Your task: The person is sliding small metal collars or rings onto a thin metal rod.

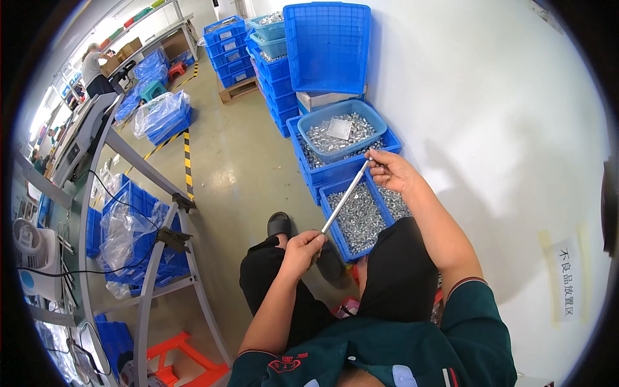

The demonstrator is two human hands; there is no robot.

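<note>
A slim silvery metal rod [342, 201] slants between my hands, its far end up and to the right. Closed round its near end is my left hand [302, 253], above my left knee. At the far end, my right hand [392, 173] pinches the tip; whether a small part sits between those fingers I cannot tell. Below the rod stands a blue divided bin [349, 254] filled with small silvery metal parts [358, 222]. Just beyond my right hand, a light-blue basket [311, 147] of similar parts rests on a blue crate [314, 175], with a pale square card [339, 129] on top.
Blue crates [278, 90] are stacked farther off, near an upright blue tray [327, 48]. A white wall [464, 97] rises on the right. To the left are a metal-framed bench [147, 284], a white fan [40, 251] and an orange stool [187, 361]. Another person [95, 69] stands far left.
</note>
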